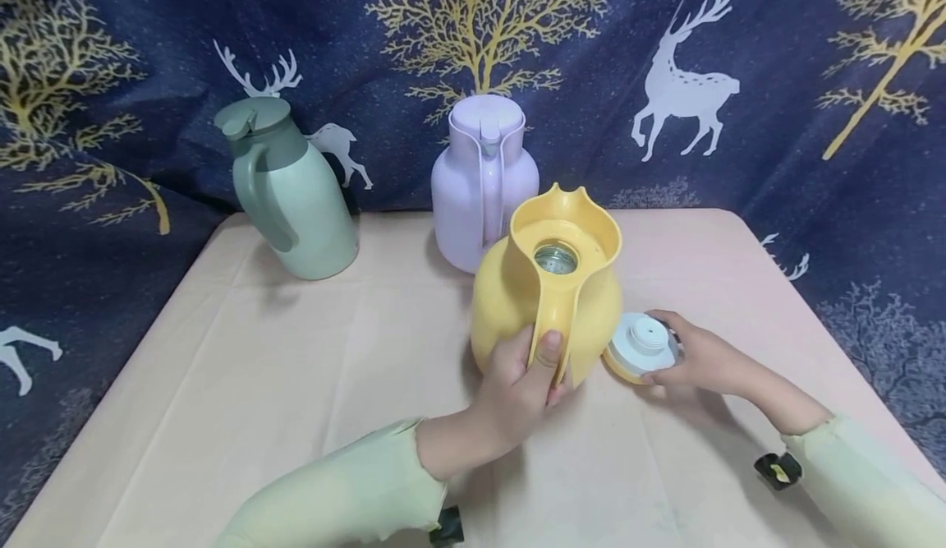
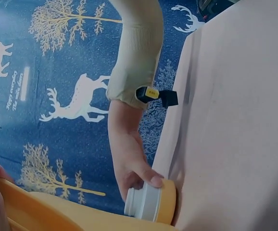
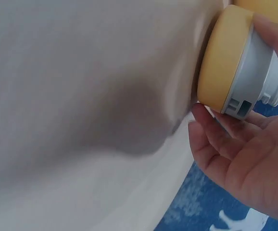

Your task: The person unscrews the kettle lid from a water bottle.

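Observation:
A yellow thermos jug (image 1: 495, 301) has its top uncovered, showing a shiny round mouth (image 1: 556, 258). My left hand (image 1: 521, 392) grips the jug's handle (image 1: 556, 310), thumb along its near side, and the jug leans toward me. Just right of the jug, its lid (image 1: 641, 347) lies upside down, yellow rim below and pale grey-white stopper on top. My right hand (image 1: 698, 355) holds this lid between thumb and fingers at its right side. In the right wrist view the lid's yellow band (image 3: 225, 57) is close against the tablecloth, the fingers curled about its edge.
Behind the yellow jug stands a lilac thermos jug (image 1: 484, 186). A green thermos jug (image 1: 303, 195) with a dark green lid is at the back left. A pale cloth covers the table (image 1: 244, 384), and a navy curtain (image 1: 576, 80) with deer and trees hangs behind.

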Demonstrator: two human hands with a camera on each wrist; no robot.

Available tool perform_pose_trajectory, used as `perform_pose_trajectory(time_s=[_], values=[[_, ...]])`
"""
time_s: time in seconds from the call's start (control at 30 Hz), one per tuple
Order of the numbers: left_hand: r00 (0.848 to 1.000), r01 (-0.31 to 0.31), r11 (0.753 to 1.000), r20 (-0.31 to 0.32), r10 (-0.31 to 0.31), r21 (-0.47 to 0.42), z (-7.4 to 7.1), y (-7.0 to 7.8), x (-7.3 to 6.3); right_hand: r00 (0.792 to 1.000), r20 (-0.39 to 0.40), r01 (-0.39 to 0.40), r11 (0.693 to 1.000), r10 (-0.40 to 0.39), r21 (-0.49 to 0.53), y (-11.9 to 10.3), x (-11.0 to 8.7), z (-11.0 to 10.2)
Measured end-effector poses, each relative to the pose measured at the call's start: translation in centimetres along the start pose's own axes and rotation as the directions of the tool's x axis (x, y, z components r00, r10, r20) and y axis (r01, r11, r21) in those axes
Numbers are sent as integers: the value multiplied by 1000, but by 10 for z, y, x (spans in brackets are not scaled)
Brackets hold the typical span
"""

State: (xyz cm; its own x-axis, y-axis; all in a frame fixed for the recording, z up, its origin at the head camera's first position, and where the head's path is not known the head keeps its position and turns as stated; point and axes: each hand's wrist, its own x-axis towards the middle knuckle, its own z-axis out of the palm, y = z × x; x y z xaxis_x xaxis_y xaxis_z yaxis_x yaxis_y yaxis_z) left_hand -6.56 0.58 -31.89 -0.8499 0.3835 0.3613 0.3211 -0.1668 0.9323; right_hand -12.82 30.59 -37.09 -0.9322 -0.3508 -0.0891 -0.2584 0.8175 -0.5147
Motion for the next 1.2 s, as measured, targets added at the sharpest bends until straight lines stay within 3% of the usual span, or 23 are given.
perform_pose_trajectory(time_s=[0.13,0.33,0.47,0.6,0.8,0.9,1.03,1.2], values=[[1000,6,1000,-13,-6,-31,8,-3,11,998,-11,-56,998,56,-17,12,-8,-5],[1000,1,989,-8,-3,-146,19,-9,29,987,-38,-160,987,159,-23,26,-10,-14],[1000,18,986,-11,-20,-166,28,-14,44,967,-50,-252,967,250,-41,32,-7,-20],[997,70,982,-33,-77,-177,39,-19,61,940,-70,-336,941,333,-47,37,-3,-24],[992,81,977,-78,-98,-197,60,-29,93,917,-112,-381,924,383,40,46,2,-29],[993,60,985,-89,-75,-163,67,-34,108,912,-117,-387,919,393,78,50,7,-32],[994,19,998,-110,-25,-53,73,-40,128,908,-139,-382,917,396,115,57,20,-36],[988,5,999,-151,-10,-33,83,-49,154,884,-170,-408,897,435,172,66,36,-40]])
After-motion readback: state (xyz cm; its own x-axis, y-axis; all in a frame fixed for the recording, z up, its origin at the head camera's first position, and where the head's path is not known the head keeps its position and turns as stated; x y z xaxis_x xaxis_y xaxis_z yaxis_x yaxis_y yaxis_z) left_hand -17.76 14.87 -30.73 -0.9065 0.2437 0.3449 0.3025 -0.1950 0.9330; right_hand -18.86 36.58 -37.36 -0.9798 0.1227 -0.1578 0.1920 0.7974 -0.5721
